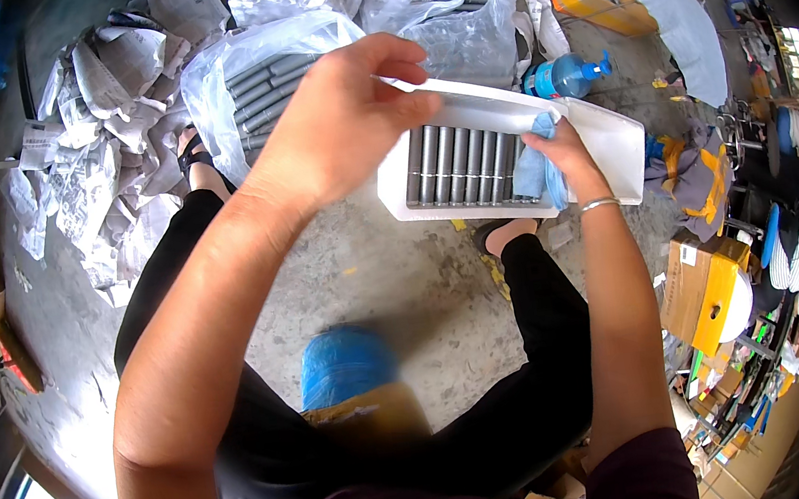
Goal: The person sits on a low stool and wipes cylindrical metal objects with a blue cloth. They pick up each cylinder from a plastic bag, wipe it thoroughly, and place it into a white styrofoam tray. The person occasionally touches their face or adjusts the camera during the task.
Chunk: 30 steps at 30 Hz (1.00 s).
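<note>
White box [487,112]: apparently set within easy reach.
Left hand [342,121]: above its left end, loosely curled; cannot tell if it holds anything.
Right hand [569,154]: pinching a blue cloth [533,174].
Cloth: bunched, perhaps so nothing trails.
Grey tubes [459,166]: lined up inside the box, likely against rolling.

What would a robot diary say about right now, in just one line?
Left hand: half-open, near white tray | Right hand: holding blue cloth at grey rods' right end | Rods: side by side in tray
</note>
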Available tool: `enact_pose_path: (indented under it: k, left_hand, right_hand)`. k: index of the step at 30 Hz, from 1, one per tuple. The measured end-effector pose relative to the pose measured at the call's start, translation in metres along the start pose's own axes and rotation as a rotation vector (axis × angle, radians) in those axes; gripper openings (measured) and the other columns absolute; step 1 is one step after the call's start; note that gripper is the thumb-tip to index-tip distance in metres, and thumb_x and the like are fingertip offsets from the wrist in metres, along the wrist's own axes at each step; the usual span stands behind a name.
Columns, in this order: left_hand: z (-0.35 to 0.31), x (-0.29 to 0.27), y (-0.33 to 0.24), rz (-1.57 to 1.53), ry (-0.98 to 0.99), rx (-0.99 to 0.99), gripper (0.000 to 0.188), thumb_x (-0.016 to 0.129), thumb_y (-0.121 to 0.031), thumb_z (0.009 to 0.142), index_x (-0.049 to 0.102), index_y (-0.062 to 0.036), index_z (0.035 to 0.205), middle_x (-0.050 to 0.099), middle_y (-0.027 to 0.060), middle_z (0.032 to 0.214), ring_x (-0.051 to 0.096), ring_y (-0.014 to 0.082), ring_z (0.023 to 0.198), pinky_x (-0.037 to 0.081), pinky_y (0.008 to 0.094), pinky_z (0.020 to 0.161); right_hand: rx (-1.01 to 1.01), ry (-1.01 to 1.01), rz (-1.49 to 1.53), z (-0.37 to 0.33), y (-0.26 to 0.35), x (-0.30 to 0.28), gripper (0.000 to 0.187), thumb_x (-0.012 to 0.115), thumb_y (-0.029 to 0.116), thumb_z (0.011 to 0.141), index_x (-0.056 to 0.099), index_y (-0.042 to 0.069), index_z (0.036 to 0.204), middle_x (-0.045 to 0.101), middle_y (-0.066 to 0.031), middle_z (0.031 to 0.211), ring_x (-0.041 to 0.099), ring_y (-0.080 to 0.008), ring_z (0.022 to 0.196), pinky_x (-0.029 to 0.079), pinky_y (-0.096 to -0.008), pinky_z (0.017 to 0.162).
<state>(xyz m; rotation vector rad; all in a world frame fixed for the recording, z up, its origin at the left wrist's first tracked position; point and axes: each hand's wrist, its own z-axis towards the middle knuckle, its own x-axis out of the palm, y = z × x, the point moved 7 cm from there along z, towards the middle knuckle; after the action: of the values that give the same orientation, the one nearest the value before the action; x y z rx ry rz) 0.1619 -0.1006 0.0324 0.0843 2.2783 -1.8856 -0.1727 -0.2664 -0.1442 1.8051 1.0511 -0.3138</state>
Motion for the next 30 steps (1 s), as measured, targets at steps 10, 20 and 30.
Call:
enact_pose_path:
  k: [10, 20, 30]
  left_hand:
    - [-0.013, -0.008, 0.000, 0.154, 0.064, 0.014, 0.035, 0.063, -0.006, 0.086, 0.054, 0.0019, 0.119, 0.062, 0.0099, 0.108, 0.060, 0.0156, 0.093, 0.049, 0.0293, 0.082]
    - [0.003, 0.026, -0.012, 0.141, 0.179, -0.001, 0.034, 0.066, -0.004, 0.083, 0.056, 0.0004, 0.116, 0.062, 0.0102, 0.105, 0.063, 0.0165, 0.090, 0.051, 0.0293, 0.077]
    - [0.028, 0.058, 0.000, 0.122, 0.187, -0.017, 0.035, 0.068, -0.006, 0.079, 0.057, 0.0022, 0.112, 0.063, 0.0147, 0.103, 0.065, 0.0227, 0.087, 0.053, 0.0323, 0.074]
  right_hand:
    - [0.003, 0.018, -0.549, -0.064, -0.031, -0.071, 0.047, 0.061, 0.010, 0.083, 0.047, -0.004, 0.125, 0.061, -0.0222, 0.112, 0.060, -0.0329, 0.105, 0.046, -0.0372, 0.091]
    - [0.028, 0.102, 0.262, 0.000, 0.026, -0.135, 0.046, 0.069, 0.006, 0.080, 0.050, 0.001, 0.122, 0.058, -0.0074, 0.116, 0.056, -0.0203, 0.106, 0.044, -0.0323, 0.092]
    - [0.426, 0.242, -0.106, 0.039, -0.050, -0.156, 0.041, 0.075, 0.003, 0.071, 0.063, 0.004, 0.110, 0.066, -0.0041, 0.099, 0.063, -0.0166, 0.088, 0.051, -0.0357, 0.079]
